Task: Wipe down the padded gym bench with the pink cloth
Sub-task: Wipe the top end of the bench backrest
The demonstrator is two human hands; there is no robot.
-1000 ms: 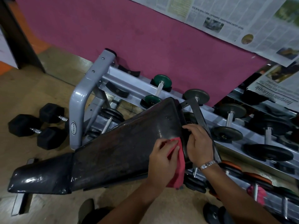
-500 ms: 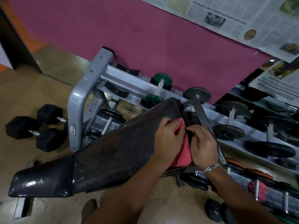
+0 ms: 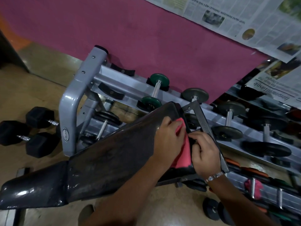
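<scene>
My left hand (image 3: 169,141) lies flat on the pink cloth (image 3: 184,154), fingers together and spread over it, pressing it against the far right end of the bench (image 3: 105,159). The cloth hangs down over the pad's right edge, bunched under my palm, with its lower part showing between my two hands. My right hand (image 3: 206,155) sits just beside it, fingers curled and clamped on the pad's right edge, the thumb touching the cloth. A metal bracelet (image 3: 214,176) circles that wrist.

The pad slopes up from the near left, where the glossy seat (image 3: 31,191) lies low, to the far right corner under my hands. Most of its dark surface to the left of my left forearm is bare, open for a long sweep. The right edge is tight: a metal bracket (image 3: 205,126) rises just beyond the pad's end, touching my right hand's knuckle side, and the grey rack (image 3: 76,101) with round dumbbells (image 3: 159,79) stands close behind it. The rack's curved upright stands just beyond the pad's far edge.

On the floor (image 3: 32,88) to the left, well apart from the bench, lie black hex dumbbells (image 3: 27,134). A magenta wall (image 3: 130,35) with newspaper sheets (image 3: 236,17) closes the far side. Both forearms reach in from the near edge, crossing over the pad's near side.
</scene>
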